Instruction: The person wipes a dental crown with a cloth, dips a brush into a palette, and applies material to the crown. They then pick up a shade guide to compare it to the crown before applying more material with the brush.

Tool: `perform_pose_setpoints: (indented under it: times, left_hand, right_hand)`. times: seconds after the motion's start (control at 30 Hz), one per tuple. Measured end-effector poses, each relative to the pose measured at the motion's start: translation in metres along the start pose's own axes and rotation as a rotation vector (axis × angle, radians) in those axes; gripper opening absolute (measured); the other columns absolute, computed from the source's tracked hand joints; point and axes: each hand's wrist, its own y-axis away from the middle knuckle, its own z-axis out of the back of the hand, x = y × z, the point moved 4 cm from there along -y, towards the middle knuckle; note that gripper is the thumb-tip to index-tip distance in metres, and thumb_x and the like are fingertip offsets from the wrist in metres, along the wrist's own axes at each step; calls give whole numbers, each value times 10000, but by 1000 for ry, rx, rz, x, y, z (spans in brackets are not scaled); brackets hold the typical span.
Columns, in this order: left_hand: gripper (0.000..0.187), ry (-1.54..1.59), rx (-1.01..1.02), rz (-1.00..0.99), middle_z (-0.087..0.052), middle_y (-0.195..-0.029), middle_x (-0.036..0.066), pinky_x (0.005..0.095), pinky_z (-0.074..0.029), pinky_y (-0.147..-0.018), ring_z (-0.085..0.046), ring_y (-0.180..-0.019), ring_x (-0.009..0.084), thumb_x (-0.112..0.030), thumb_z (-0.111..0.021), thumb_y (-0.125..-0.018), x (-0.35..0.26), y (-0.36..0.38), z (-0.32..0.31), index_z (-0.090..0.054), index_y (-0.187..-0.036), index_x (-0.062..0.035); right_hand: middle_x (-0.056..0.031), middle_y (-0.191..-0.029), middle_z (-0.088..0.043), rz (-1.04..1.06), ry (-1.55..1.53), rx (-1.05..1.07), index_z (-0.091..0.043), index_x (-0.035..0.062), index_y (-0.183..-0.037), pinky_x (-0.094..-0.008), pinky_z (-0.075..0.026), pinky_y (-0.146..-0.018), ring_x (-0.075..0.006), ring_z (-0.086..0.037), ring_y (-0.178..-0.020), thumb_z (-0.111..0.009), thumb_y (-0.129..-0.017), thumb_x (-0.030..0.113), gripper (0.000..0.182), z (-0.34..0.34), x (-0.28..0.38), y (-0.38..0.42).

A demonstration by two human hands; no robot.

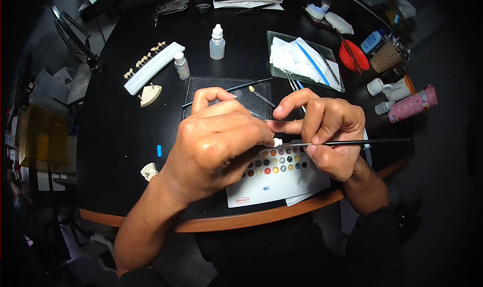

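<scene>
Near the middle of the view, my left hand point(216, 146) is closed, and a small white tooth-like piece point(277, 142) shows at its fingertips. A thin dark-handled brush point(367, 141) is pinched in my right hand point(329, 131), its tip pointing left at the white piece. The fingertips of both hands are close together. Under them lies a white palette card point(259, 194) with rows of coloured dots. Behind my hands, another brush point(246, 85) and a tooth shade tab point(260, 96) rest on a dark pad point(204, 84).
Dropper bottle point(217, 46) and small bottle point(182, 67) stand behind. At left are a white tab holder point(153, 69), plaster models point(150, 95) and a blue piece point(159, 151). At right are a glass plate with tissues point(297, 61), red bowl point(353, 56) and pink bottle point(413, 104).
</scene>
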Motion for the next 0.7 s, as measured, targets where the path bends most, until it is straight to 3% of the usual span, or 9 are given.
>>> perform_pose_setpoints:
  times: [0.03, 0.13, 0.63, 0.7]
  left_hand:
    - [189, -2, 2, -8, -735, -782, -33, 370, -461, -896, -702, -772, 140, -22, -855, -726, 0, 0, 0, -744, -845, -119]
    - [186, -9, 8, -18, -728, -779, -29, 377, -462, -900, -691, -773, 140, -47, -865, -737, 0, 1, 0, -733, -850, -114]
    - [202, -11, 24, 11, -757, -789, -44, 375, -438, -926, -721, -766, 126, -16, -873, -703, -1, 0, 1, -769, -829, -134]
    - [198, -16, 22, 6, -756, -789, -46, 375, -437, -925, -719, -763, 124, -22, -876, -704, -1, 0, 1, -767, -825, -134]
  right_hand:
    - [-100, -681, -605, -2, -3, -31, -514, 14, -638, -562, -643, -921, -385, -693, -1109, -564, -661, -80, 109, -1, 0, 1]
    - [-104, -674, -611, 26, 33, -38, -507, 11, -621, -550, -653, -900, -388, -707, -1077, -574, -645, -67, 106, -2, 1, 2]
    - [-100, -661, -614, 80, 120, -15, -503, 11, -604, -511, -671, -865, -385, -722, -1049, -578, -642, -58, 108, -3, 3, 1]
    - [-99, -681, -603, 99, 156, 61, -512, 15, -675, -541, -666, -878, -379, -685, -1058, -581, -678, -53, 97, -2, 4, -1]
